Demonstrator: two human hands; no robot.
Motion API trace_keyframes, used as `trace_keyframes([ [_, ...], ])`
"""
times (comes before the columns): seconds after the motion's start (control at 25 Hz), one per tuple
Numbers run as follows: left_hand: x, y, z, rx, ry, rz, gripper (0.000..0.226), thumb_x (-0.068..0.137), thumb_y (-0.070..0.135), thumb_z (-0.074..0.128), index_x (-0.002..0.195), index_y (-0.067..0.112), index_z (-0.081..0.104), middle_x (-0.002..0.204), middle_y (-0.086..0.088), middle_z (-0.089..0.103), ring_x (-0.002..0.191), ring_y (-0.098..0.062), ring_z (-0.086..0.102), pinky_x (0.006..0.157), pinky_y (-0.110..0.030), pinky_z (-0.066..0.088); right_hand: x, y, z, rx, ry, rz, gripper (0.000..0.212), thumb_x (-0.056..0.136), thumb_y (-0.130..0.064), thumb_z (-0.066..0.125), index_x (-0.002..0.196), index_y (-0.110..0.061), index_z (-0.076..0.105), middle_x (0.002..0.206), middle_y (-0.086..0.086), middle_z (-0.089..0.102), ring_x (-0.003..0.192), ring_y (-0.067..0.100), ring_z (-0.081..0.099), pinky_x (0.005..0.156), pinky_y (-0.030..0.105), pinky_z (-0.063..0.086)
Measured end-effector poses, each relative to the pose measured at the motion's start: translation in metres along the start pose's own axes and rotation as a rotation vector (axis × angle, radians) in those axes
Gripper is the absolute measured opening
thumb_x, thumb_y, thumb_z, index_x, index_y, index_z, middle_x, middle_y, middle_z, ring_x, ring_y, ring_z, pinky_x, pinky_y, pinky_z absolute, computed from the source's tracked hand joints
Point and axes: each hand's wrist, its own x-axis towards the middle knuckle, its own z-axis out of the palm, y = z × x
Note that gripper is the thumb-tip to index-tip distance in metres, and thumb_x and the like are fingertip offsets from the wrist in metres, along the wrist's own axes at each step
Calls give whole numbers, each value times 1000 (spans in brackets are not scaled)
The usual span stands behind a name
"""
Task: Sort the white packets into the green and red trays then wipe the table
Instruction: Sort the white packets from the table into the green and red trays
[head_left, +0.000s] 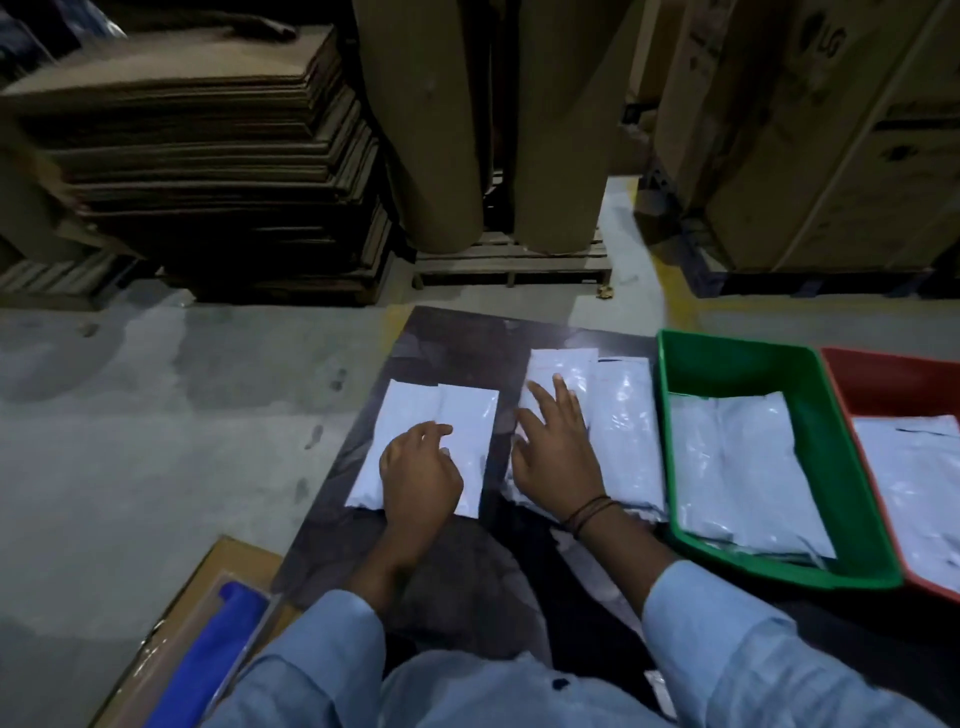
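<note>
The dark table (457, 332) carries everything within arm's reach of the person, so the sorting can go on without stepping away. Along its right side the green tray (670, 364) and the red tray (883, 358) sit touching, side by side. Each already holds white packets, a layer in the green one (737, 467) and another in the red one (914, 467). I'd judge the sorting well under way but not finished, and the wiping not yet begun.

Two lots remain on the bare tabletop. The bigger stack (623, 431) lies just beside the green tray, a short carry away. The smaller stack (467, 410) lies apart from it, toward the table's left edge.

The right hand (550, 457) lies flat with its fingers spread on the bigger stack, probably steadying the slippery plastic or feeling for the top packet. The left hand (418, 467) rests on the smaller stack with its fingers bent. From here I cannot tell whether it pinches a packet or merely rests there.
</note>
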Motion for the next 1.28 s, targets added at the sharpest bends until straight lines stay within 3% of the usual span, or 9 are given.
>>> trace_keyframes([
  [0.32,24,-83,-3,0,-66,-28,33,90,18,54,119,22,67,121,0,69,113,-27,63,105,-46,46,28,-57,71,39,-191,9,31,83,-15,58,112,-7,67,141,21,52,139,47,38,116,56,31],
  [0.48,37,-99,2,69,-223,-59,39,91,25,58,130,22,61,133,0,64,124,-25,57,110,-45,41,35,-62,104,59,-317,141,36,82,-17,59,116,-7,67,141,23,51,136,45,42,115,55,33],
  [0.56,43,-104,3,127,-319,-44,45,96,35,53,140,23,52,145,-1,55,133,-25,50,114,-44,38,38,-61,117,22,-389,201,43,87,-20,59,128,-8,60,150,24,42,141,45,33,119,52,26],
  [0.68,51,-110,4,202,-454,-51,57,100,49,45,151,24,38,161,-4,33,141,-29,40,116,-44,35,43,-57,136,-22,-537,309,60,98,-37,48,152,-17,33,163,19,15,150,42,10,123,48,11],
  [0.84,51,-114,7,274,-502,-25,62,98,55,46,151,23,37,162,-7,29,131,-32,49,105,-43,44,44,-52,153,-53,-629,298,67,100,-49,40,158,-27,16,165,17,-1,151,41,-3,123,50,3],
  [0.96,48,-124,5,250,-405,7,56,91,46,49,136,14,58,146,-17,52,106,-39,65,85,-45,56,35,-47,152,-82,-639,205,66,94,-41,40,156,-25,25,165,19,1,151,42,-1,122,52,3],
  [1.04,47,-131,4,249,-380,-3,55,85,43,48,126,9,63,136,-23,57,93,-44,67,76,-46,57,23,-46,147,-60,-630,181,67,84,-33,46,150,-22,39,164,21,12,150,45,9,121,53,7],
  [1.16,46,-128,2,242,-334,-39,62,86,51,51,132,10,58,143,-25,50,106,-46,62,85,-50,55,2,-46,141,-45,-557,174,54,80,-33,50,132,-21,53,160,19,27,147,45,23,119,53,20],
  [1.28,47,-122,6,242,-328,-28,80,85,67,50,147,16,48,153,-22,42,128,-44,52,99,-53,51,-2,-53,141,-87,-558,211,66,89,-56,45,146,-23,43,162,20,21,148,45,19,114,58,25],
])
